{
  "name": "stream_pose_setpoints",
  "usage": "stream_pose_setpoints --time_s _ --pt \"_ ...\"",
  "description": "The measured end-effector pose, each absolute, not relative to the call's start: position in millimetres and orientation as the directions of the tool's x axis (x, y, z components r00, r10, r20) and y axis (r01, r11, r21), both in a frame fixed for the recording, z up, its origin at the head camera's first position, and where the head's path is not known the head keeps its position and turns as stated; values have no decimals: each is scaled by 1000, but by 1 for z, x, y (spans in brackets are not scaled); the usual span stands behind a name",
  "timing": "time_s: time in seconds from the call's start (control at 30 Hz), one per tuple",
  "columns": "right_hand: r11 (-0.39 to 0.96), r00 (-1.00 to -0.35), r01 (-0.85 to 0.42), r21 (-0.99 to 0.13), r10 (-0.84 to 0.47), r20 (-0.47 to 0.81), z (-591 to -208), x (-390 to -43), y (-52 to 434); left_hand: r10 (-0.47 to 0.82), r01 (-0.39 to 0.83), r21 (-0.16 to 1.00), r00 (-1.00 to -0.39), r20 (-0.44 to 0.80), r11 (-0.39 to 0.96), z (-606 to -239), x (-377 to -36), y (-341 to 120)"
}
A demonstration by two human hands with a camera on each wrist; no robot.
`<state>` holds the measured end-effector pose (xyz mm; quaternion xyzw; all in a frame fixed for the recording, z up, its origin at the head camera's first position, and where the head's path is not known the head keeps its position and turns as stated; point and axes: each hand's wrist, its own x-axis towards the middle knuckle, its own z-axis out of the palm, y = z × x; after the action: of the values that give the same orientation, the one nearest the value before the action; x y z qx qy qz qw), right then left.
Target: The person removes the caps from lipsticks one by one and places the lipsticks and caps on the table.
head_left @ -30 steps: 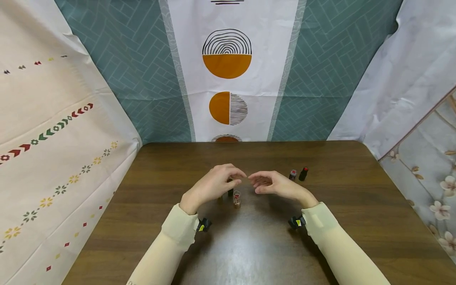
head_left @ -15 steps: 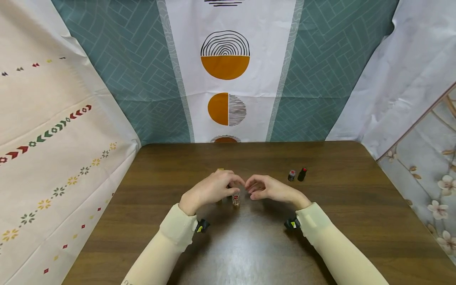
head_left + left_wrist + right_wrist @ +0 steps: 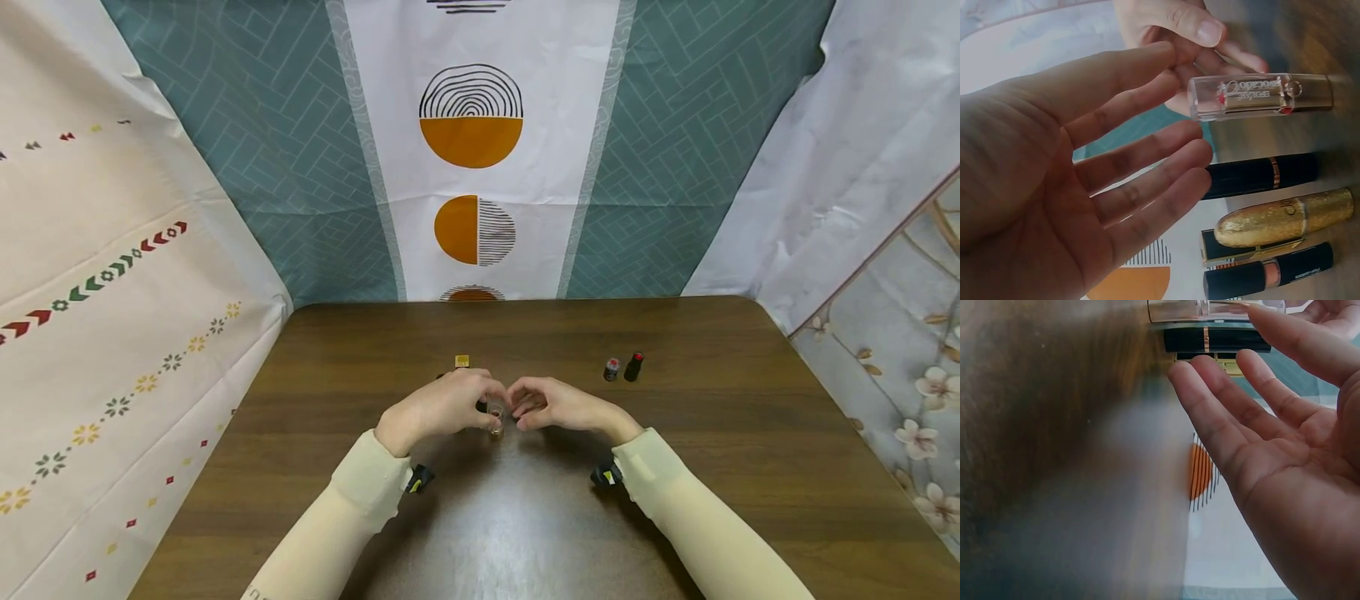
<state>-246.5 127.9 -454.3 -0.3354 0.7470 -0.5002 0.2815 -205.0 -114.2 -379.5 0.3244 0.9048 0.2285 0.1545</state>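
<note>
In the head view my left hand point(image 3: 438, 406) hovers over a small group of lipstick tubes, fingers loosely bent. My right hand point(image 3: 570, 408) faces it from the right, fingertips close to the left ones. Between the hands stands a clear-capped lipstick point(image 3: 1260, 97) with a gold-toned base, upright on the table. The left wrist view has the left fingers beside its cap, apart from one another and holding nothing. Beyond it are a black tube point(image 3: 1266, 175), a textured gold lipstick point(image 3: 1285, 215) and a black tube with a peach band point(image 3: 1269, 272). The right fingers point(image 3: 1222, 419) are spread and hold nothing.
Two more small tubes stand to the right: a clear-topped one point(image 3: 612, 369) and a black one with a red top point(image 3: 634, 367). A gold-topped case point(image 3: 462, 361) shows behind the left hand. The brown wooden table point(image 3: 495, 533) meets hanging cloths at its back and sides.
Both hands have come lower and nearer to me, the right one also moving left toward the clear-capped lipstick. The gold-topped case has come into sight behind the left hand.
</note>
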Motion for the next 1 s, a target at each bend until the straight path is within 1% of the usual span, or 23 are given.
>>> stream_pose_setpoints --time_s 0.13,0.3,0.43,0.53,0.6,0.73,1.0 --pt "273 -616 -233 -933 -784 -76 -456 -246 125 662 514 511 -733 -155 689 -380 -204 -114" --pt "274 -619 -232 -933 -782 -76 -456 -245 122 671 523 511 -726 -151 682 -382 -205 -110" --pt "264 -611 -241 -934 -789 -66 -457 -244 119 679 552 486 -723 -126 678 -388 -207 -107" --pt "238 -592 -239 -941 -804 -53 -457 -243 117 688 583 464 -721 -84 667 -393 -208 -106" --pt "224 -583 -230 -947 -811 -50 -457 -242 117 686 591 460 -726 -57 663 -395 -209 -107" --pt "227 -595 -217 -949 -802 -55 -454 -240 117 673 593 467 -739 -8 656 -395 -211 -110" --pt "250 -617 -233 -940 -785 -56 -452 -241 117 628 535 538 -778 15 651 -387 -212 -112"
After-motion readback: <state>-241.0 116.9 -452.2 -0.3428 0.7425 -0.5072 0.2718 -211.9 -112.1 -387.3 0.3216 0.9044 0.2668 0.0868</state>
